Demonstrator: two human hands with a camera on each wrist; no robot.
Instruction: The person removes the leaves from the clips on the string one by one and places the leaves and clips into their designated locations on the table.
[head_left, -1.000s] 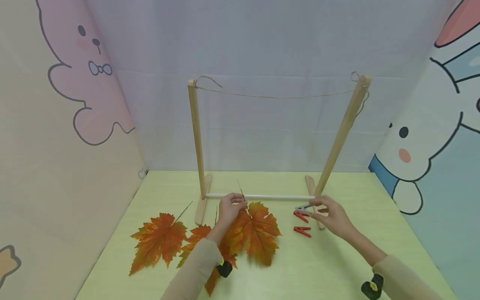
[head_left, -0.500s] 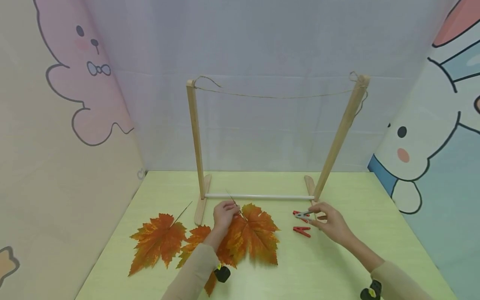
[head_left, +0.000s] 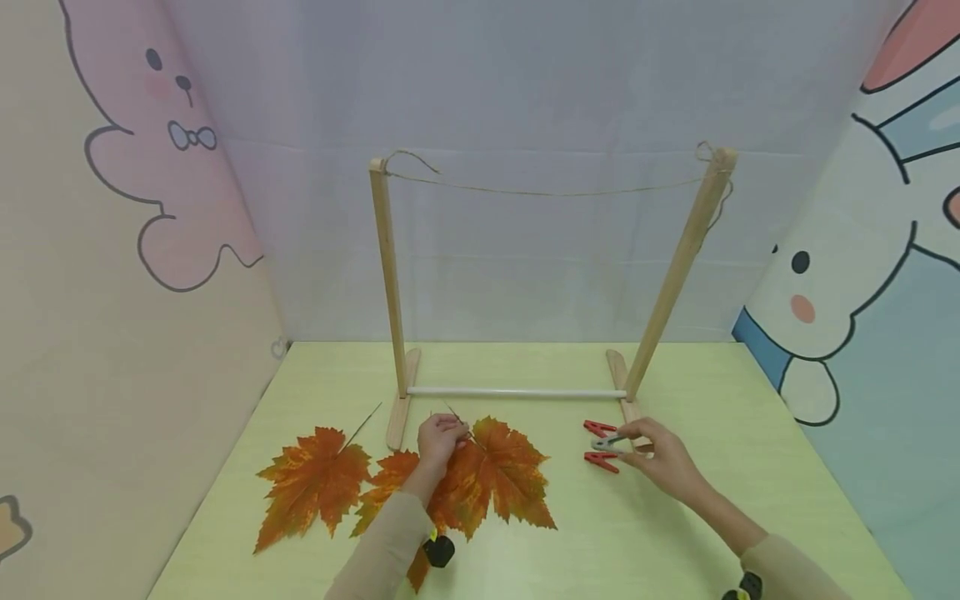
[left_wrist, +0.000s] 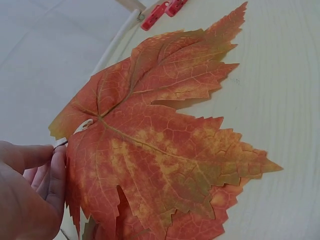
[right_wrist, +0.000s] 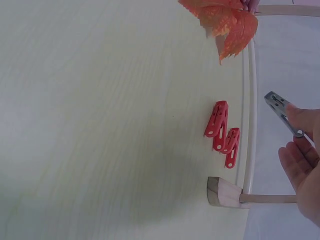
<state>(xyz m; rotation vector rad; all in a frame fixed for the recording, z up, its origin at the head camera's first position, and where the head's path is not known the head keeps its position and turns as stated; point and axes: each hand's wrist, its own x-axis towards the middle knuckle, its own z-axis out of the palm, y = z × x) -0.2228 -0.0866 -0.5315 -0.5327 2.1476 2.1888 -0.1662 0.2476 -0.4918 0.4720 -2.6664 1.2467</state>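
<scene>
My left hand (head_left: 441, 442) pinches the thin dark stem of an orange maple leaf (head_left: 498, 475), whose blade spreads to the right of the fingers. In the left wrist view this leaf (left_wrist: 150, 140) overlaps another leaf below it. My right hand (head_left: 666, 460) pinches a grey clothespin (head_left: 604, 444) between thumb and fingertips. Two red clothespins lie by it on the table, one farther back (head_left: 598, 428) and one nearer (head_left: 602, 462); from the right wrist the grey clothespin (right_wrist: 283, 111) appears apart from them. A second leaf (head_left: 386, 483) is partly hidden behind my left forearm.
Another maple leaf (head_left: 318, 482) lies at the left of the pale table (head_left: 585, 542). Behind my hands stands a wooden frame with a left post (head_left: 388, 283), a right post (head_left: 678, 279) and a white bottom rod (head_left: 517, 392). A sagging twine (head_left: 551, 194) joins the post tops.
My left hand has drawn back toward me and slightly left, bringing the leaf with it. My right hand has lowered the grey clothespin nearer to me, and it now appears between the red ones.
</scene>
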